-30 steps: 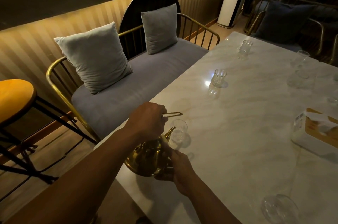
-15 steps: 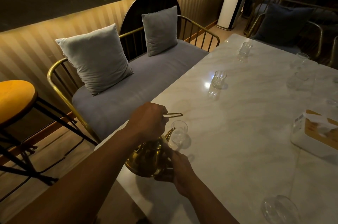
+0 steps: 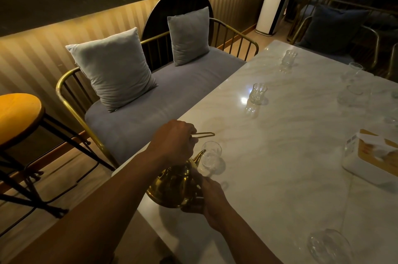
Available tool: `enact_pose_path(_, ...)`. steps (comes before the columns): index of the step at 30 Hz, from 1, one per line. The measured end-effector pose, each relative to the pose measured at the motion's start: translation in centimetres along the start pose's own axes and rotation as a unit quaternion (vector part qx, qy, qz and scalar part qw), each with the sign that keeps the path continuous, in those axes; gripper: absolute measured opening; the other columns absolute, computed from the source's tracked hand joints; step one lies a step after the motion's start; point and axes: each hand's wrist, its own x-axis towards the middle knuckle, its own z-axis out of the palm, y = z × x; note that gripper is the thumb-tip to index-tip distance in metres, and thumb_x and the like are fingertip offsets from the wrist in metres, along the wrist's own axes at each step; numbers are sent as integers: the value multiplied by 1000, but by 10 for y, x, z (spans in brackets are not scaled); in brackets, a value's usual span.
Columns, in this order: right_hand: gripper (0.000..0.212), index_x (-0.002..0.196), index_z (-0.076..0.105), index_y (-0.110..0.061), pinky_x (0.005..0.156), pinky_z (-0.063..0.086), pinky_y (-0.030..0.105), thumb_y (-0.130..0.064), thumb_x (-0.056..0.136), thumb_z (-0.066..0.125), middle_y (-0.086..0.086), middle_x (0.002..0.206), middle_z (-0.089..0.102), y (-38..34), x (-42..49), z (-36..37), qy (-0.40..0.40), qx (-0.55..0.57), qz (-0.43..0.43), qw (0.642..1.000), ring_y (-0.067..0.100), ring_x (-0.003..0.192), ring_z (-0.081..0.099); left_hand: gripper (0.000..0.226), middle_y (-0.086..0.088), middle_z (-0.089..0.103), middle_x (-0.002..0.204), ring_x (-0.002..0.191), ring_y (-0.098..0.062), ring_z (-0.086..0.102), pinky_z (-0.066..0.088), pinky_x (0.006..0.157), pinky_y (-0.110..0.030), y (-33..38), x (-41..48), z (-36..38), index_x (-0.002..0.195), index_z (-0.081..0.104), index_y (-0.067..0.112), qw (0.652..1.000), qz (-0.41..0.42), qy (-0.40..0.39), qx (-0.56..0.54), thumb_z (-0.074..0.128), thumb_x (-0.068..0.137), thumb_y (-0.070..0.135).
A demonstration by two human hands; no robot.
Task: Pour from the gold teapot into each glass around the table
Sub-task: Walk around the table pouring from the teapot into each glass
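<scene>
We look down at the big white surface (image 3: 290, 156). The gold teapot (image 3: 172, 188) hangs over its near left corner, tipped forward. It has hardly moved from a moment ago.

The left grip (image 3: 174, 141) is curled tight round the thin wire handle on top, just as before. The right grip (image 3: 212, 201) holds the back of the pot low down, and it has not shifted either.

The spout points at the nearest glass (image 3: 210, 157), which stands by the left edge, and its tip is right beside the rim. It is too dark for us to tell if anything is coming out.

Since nothing has changed, we think this pour is still going on.

Two more glasses wait along the left edge, a middle glass (image 3: 257, 92) and a far glass (image 3: 289, 57). We think they come next.
</scene>
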Motion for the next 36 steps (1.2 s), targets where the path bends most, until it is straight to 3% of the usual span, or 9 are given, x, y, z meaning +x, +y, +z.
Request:
enact_pose_path(11,40,107,71,-21,81,61,58,-54,86,69,14,116,72,1,-1,2,8,-3,-2,1000,38,100,72,30,-1,71,113,92,-19,67,49,79,-24,1,-2,-1,118,68,18,1000,0,0,-6,61,91,29)
enact_pose_path(25,45,112,71,-19,75,63,53,-55,85,71,13,114,73,5,1,-2,22,-15,-8,1000,36,98,73,30,-1,71,113,92,-18,67,55,85,-33,1,-11,-7,119,66,18,1000,2,-15,-15,61,91,28)
enact_pose_path(33,62,119,68,-22,72,64,49,-63,73,78,11,117,72,9,5,-9,39,-41,-10,998,37,101,72,33,-4,70,115,96,-18,67,55,88,-35,-4,-24,-8,122,64,16,998,-18,-33,-44,61,90,25)
enact_pose_path(36,53,120,67,-25,72,64,47,-55,77,78,11,120,70,8,5,-12,45,-50,-13,998,37,104,70,35,-5,70,116,97,-17,67,55,91,-35,-6,-30,-9,124,63,15,996,-31,-45,-70,63,89,23)
